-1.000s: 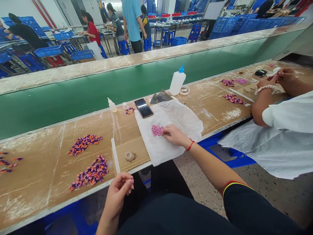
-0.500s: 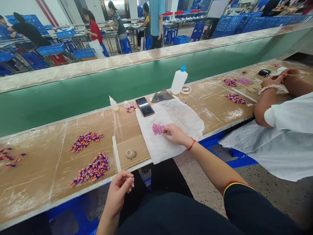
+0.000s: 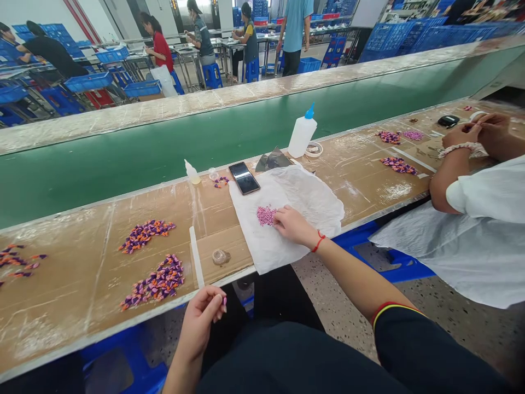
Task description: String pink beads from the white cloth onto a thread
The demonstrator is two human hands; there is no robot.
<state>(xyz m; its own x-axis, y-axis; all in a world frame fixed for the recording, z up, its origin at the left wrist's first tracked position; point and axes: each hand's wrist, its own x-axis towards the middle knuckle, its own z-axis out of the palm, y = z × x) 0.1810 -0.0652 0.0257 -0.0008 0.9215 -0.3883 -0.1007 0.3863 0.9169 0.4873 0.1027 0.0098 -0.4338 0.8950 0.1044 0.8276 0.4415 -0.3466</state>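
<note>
My right hand (image 3: 292,226), with a red string at the wrist, rests on a crumpled white tissue (image 3: 305,205), its fingertips beside a small heap of pink beads (image 3: 266,216). At the bench's front edge, my left hand (image 3: 199,323) pinches a small pink piece (image 3: 224,301) between its fingertips. To the left lie two heaps of purple and orange pieces (image 3: 156,283). A black smartphone (image 3: 244,178) lies just behind the tissue. At the right, a co-worker's hands (image 3: 479,134) work close together, a beaded band on one wrist.
A white glue bottle with a blue nozzle (image 3: 302,134) and a small plastic bottle (image 3: 191,173) stand on the cardboard-covered bench (image 3: 82,284). A green conveyor belt (image 3: 164,169) runs behind it. Beyond, people sit among blue crates.
The whole view has shifted slightly as my head moved. My hands stay in nearly the same places. A standing person in the background has moved farther away.
</note>
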